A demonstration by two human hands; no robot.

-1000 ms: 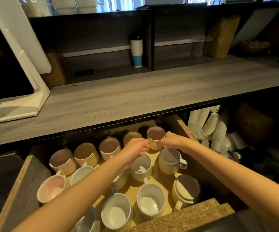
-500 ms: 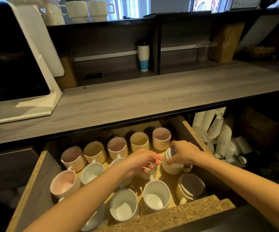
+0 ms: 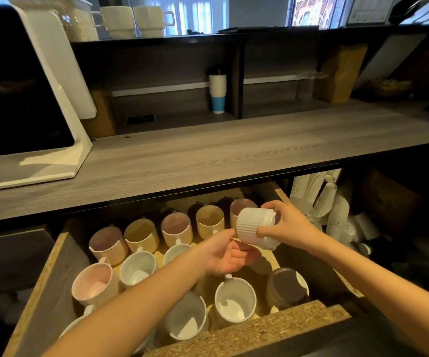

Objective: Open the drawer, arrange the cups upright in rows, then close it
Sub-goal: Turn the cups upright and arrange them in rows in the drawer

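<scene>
Right hand [image 3: 286,228] clamps a white ribbed ceramic mug [image 3: 256,226] by its wall, above the open chipboard drawer [image 3: 246,331]; left hand [image 3: 227,255] cups loosely beneath. Likely rigid, brittle, fairly heavy.

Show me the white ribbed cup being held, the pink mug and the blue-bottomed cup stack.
white ribbed cup [image 3: 253,226], head view, ribbed side wall
pink mug [image 3: 92,283], head view, inner wall
blue-bottomed cup stack [image 3: 217,104], head view, blue base

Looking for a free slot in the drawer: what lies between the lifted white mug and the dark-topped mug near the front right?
In the head view, only bare drawer floor lies between the white mug and the dark-topped mug.
</scene>
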